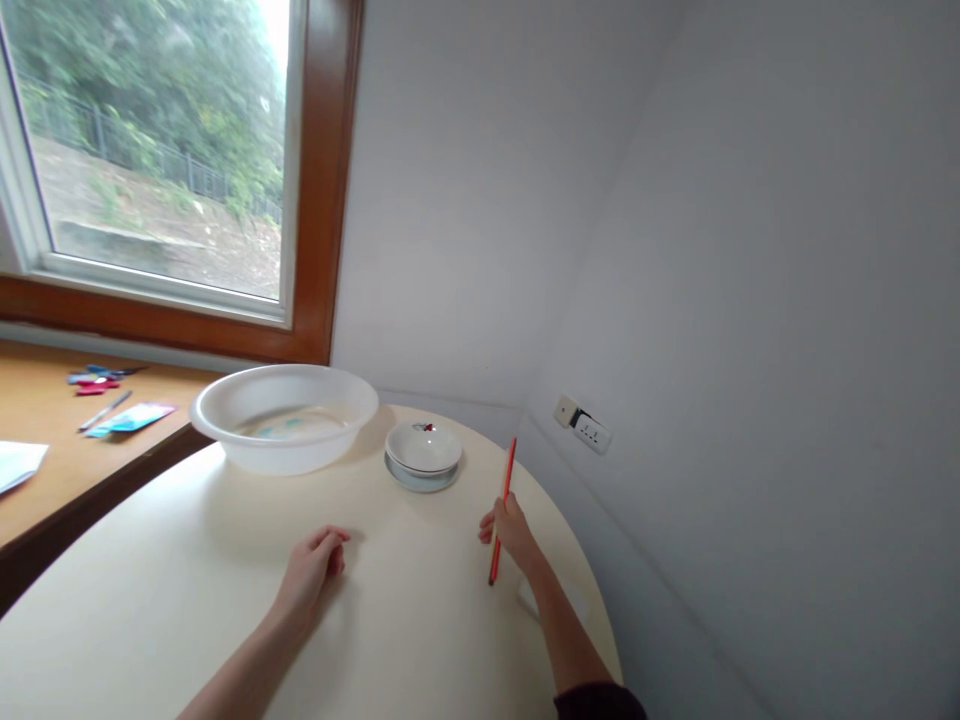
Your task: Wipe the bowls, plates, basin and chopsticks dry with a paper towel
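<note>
My right hand [511, 530] is closed around long, slim red chopsticks [509, 470]. They stand tilted, with the upper ends leaning toward the wall and the dark lower ends above the table. Whether there are two or more I cannot tell. My left hand [315, 565] is at the middle of the round table [405, 640], its fingers curled in loosely and nothing seen in them. Beyond both hands, a white bowl [424, 447] with a small red and dark motif sits on a pale bluish dish [422, 483].
A large translucent basin [292, 450] stands at the table's far left. Under my right forearm lies a flat whitish thing [529, 598], partly hidden. The wooden desk [45, 400] holds a pen [105, 411], a blue packet [133, 419] and paper [19, 465]. Wall sockets [592, 433] are at right.
</note>
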Motion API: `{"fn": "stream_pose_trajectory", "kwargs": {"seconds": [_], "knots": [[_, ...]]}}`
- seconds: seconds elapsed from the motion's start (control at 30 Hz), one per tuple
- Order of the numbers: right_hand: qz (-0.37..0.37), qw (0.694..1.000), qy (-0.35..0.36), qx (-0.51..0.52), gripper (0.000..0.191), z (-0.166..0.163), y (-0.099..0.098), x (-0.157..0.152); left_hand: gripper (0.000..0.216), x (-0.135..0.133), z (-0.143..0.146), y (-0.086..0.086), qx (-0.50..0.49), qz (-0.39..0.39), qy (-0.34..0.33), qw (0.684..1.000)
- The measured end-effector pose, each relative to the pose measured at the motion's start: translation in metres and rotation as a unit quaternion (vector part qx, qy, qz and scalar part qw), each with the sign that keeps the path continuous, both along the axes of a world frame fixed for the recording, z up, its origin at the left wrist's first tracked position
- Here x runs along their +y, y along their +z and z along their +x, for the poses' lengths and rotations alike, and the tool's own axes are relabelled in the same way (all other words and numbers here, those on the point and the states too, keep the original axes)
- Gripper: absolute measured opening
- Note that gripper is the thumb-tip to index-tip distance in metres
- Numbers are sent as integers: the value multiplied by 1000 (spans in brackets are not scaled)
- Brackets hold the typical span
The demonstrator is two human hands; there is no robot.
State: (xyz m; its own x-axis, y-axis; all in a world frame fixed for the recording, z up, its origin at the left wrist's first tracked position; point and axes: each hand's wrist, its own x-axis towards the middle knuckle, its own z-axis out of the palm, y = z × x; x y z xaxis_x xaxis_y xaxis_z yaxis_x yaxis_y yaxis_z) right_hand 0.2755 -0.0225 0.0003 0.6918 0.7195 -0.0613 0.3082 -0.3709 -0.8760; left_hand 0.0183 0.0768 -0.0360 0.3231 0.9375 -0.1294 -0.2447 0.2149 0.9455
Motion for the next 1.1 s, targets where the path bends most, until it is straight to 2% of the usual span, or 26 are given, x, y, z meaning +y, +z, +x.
{"fn": "stream_pose_trajectory", "kwargs": {"seconds": [0.1,0.17,0.27,0.33,0.43,0.5,0.6,0.7,0.9,1.1], "knots": [[108,993,42,39,37,-34,8,6,17,-5,2,0,-18,-21,0,1000],[169,977,99,84,39,-62,10,13,15,-12,3,0,-30,-41,-6,999],[293,906,202,230,44,-101,0,26,14,-25,6,5,-41,-77,-54,995],[316,887,205,268,46,-121,-13,34,22,-34,8,8,-41,-105,-111,987],[307,902,175,249,44,-139,-36,41,37,-45,12,7,-60,-92,-237,965],[294,910,165,241,44,-144,-48,42,43,-48,14,2,-55,-48,-280,957],[279,916,153,245,45,-149,-59,40,47,-47,18,-9,-8,9,-257,966],[270,930,142,205,43,-150,-61,37,48,-43,21,-15,14,19,-231,973],[261,947,157,99,34,-144,-59,33,47,-40,21,-13,29,94,-150,984],[280,945,164,32,27,-143,-53,29,48,-42,16,-11,87,121,-135,980]]}}
